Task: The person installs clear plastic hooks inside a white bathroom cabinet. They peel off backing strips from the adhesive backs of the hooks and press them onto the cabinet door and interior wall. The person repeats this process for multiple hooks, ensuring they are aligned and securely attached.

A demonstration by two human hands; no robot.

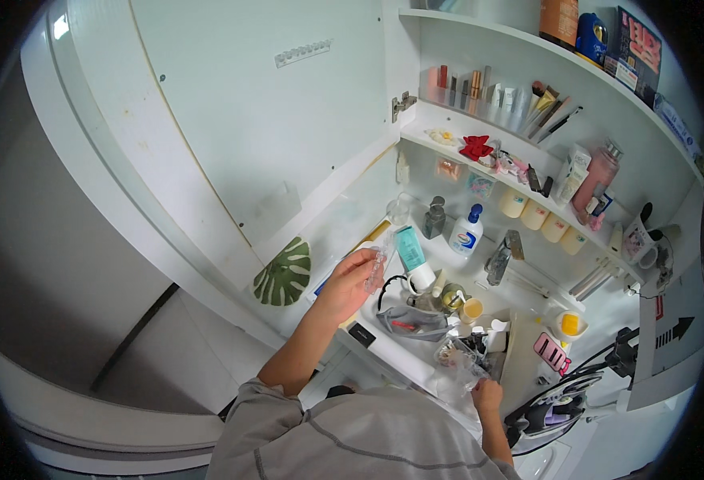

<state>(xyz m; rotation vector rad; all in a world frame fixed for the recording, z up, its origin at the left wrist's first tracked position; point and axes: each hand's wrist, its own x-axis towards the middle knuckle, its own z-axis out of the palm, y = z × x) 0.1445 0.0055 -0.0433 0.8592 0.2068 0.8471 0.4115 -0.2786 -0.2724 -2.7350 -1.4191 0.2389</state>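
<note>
My left hand is raised over the left part of the washbasin counter. Its fingers pinch a clear plastic strip with a bumpy row along it. A similar clear strip is fixed high on the inner face of the open cabinet door. Lower and to the right, my right hand is closed at the edge of a crumpled clear plastic bag, close to the counter's front. A teal and white tube stands just beyond my left hand, beside a grey pouch.
Shelves hold lipsticks and brushes, a red bow and a pink bottle. Under them hang several cream cups. A blue-capped pump bottle stands near the faucet. A hair-dryer-like black appliance is at the right.
</note>
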